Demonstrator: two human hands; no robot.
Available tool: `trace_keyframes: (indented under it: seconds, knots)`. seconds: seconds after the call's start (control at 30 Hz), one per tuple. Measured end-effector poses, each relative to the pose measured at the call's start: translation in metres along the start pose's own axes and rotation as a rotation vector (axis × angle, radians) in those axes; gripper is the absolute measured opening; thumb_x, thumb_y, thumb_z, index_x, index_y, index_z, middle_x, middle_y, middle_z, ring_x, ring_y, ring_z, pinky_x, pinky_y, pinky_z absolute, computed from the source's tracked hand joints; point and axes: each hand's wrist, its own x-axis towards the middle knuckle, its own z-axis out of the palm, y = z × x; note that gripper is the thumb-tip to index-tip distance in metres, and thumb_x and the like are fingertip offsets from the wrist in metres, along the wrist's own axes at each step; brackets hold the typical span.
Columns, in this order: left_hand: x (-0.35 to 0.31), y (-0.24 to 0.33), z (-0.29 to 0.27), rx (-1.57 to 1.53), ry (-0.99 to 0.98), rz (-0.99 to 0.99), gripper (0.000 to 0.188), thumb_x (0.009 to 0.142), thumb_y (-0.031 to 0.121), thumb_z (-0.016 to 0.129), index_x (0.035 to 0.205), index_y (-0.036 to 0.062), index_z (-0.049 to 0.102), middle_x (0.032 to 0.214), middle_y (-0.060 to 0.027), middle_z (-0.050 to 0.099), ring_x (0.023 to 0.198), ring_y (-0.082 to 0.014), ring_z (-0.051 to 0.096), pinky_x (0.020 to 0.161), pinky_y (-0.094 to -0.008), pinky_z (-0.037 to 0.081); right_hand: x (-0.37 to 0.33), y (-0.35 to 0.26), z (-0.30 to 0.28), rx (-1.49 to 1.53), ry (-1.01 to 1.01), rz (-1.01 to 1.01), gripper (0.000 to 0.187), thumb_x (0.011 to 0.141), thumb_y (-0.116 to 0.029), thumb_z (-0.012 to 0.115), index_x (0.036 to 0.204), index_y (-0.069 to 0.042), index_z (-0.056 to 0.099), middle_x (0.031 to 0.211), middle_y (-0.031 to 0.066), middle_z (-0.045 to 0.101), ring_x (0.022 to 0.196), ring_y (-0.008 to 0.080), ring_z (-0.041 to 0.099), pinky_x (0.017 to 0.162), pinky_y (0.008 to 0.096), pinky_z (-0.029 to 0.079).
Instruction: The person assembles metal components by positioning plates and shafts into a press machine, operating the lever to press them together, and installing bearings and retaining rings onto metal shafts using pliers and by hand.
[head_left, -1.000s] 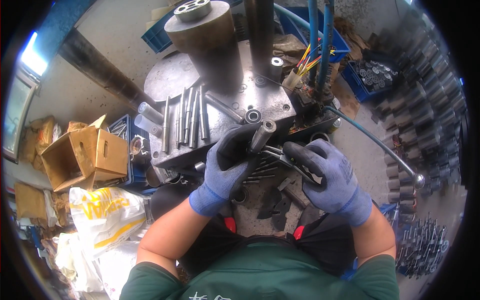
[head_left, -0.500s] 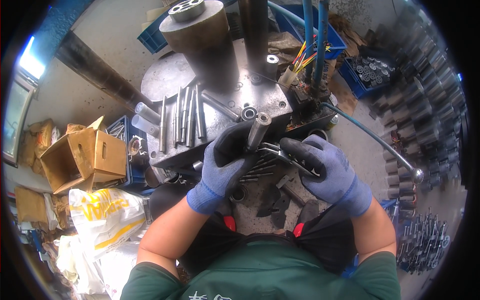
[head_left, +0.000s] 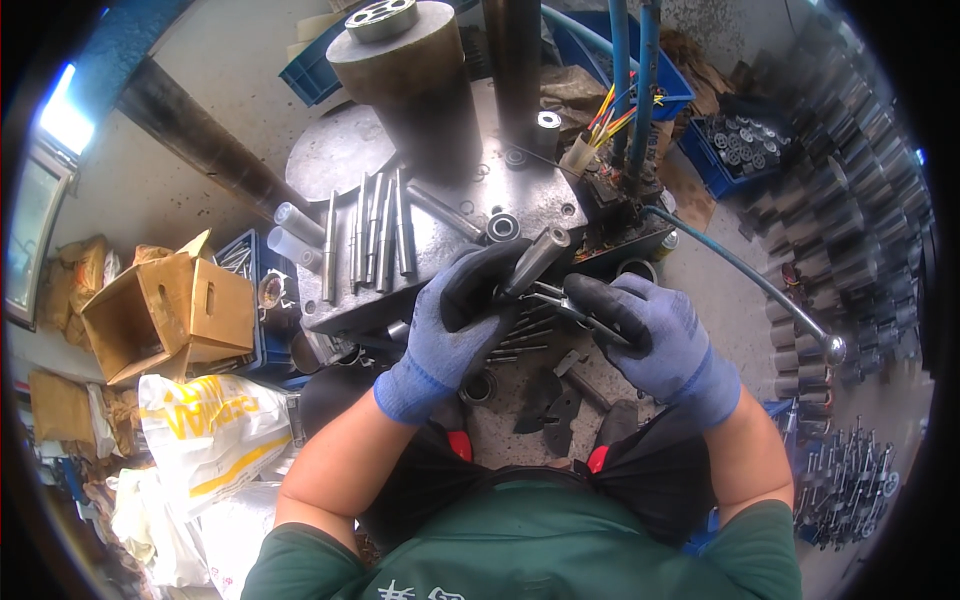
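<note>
My left hand (head_left: 452, 325), in a blue glove with black palm, is closed round a thick metal shaft (head_left: 539, 262) with a bored upper end. The shaft leans up and to the right. In my right hand (head_left: 660, 335), gloved alike, is a pair of slim-nosed pliers (head_left: 572, 311). Their jaws reach the shaft's lower part beside my left fingers; whether they grip anything there is too small to tell. A bearing ring (head_left: 502, 227) lies on the metal press table (head_left: 540, 195) just beyond my left hand. Several slim shafts (head_left: 374, 240) lie left of it.
A heavy cylindrical ram (head_left: 415, 100) stands at the back. On the left are an open cardboard box (head_left: 215, 310) and a white plastic bag (head_left: 210, 430). A ball-ended lever (head_left: 833, 349) juts out at right, near stacked metal parts (head_left: 850, 200). A hammer (head_left: 585, 385) lies on the floor.
The shaft in my left hand has tipped further right, and its top has moved right, uncovering the bearing ring behind. My right hand and the pliers have barely shifted.
</note>
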Motion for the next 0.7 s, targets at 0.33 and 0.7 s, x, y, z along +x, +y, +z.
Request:
trace_keyframes:
  seconds: [0.33, 0.7]
  knots:
    - [0.001, -0.002, 0.003, -0.029, 0.017, -0.006, 0.062, 0.084, -0.004, 0.065, 0.145, -0.0044, 0.055, 0.137, -0.0159, 0.066, 0.128, -0.0207, 0.062, 0.114, -0.0366, 0.046, -0.004, 0.014, -0.007, 0.183, 0.101, 0.033, 0.066, 0.076, 0.005, 0.072, 0.14, -0.009, 0.065, 0.116, 0.0172, 0.072, 0.107, 0.0349, 0.071, 0.094, 0.0388, 0.056]
    - [-0.008, -0.016, -0.01, -0.1, -0.077, -0.075, 0.056, 0.083, 0.008, 0.069, 0.138, -0.0041, 0.061, 0.129, -0.0112, 0.069, 0.12, -0.0172, 0.063, 0.108, -0.0331, 0.047, -0.029, 0.035, -0.05, 0.624, 0.313, 0.351, 0.065, 0.087, 0.007, 0.067, 0.15, 0.0, 0.055, 0.109, 0.0011, 0.069, 0.092, 0.0057, 0.063, 0.087, 0.0227, 0.053]
